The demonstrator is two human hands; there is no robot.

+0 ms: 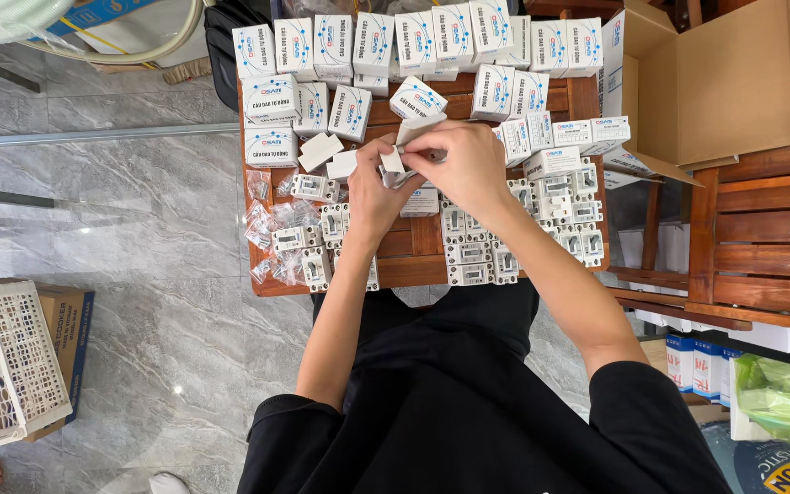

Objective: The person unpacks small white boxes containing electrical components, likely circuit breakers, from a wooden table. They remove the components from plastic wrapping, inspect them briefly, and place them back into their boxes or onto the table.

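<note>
Both hands met over the small wooden table (418,240): the left hand (372,194) and the right hand (468,165) pinched a small white cardboard carton (406,155) between their fingertips, held just above the tabletop. Crowded white plastic switch units (468,252) lay directly beneath, so a slipping carton would likely knock them about or off the edge. Clear plastic sleeves (272,220) littered the left side. Farther back stood rows of white-and-blue printed boxes (372,41), an open brown cardboard box (733,82) to the right, grey marble floor (139,210) around.

Bright even daylight, sharp focus, glare on the floor (166,274).
</note>
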